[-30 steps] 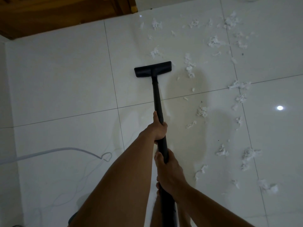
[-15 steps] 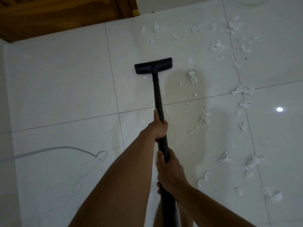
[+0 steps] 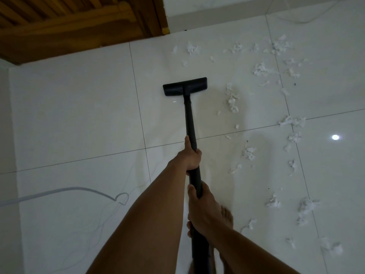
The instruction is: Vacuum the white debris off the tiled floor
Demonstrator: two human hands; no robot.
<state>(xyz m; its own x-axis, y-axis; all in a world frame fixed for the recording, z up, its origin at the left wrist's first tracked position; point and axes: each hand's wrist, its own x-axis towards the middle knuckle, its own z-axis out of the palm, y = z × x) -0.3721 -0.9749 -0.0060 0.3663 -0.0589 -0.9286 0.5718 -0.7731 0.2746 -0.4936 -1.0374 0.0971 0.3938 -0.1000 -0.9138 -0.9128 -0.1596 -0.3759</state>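
Fingers (image 3: 194, 155) of left hand (image 3: 188, 158) wrapped tight around long black vacuum wand (image 3: 190, 123), thumb laid up along it; right hand (image 3: 203, 212) clamped likewise lower on same wand. Flat black rectangular floor nozzle (image 3: 185, 86) resting on glossy white tiled floor (image 3: 79, 115). Shredded white paper-like debris (image 3: 232, 99) strewn right of nozzle, nearest clump just beside it, more beyond it. Thin white cord (image 3: 59, 191) well left of wand. Brown slatted wooden door (image 3: 69, 26) beyond nozzle.
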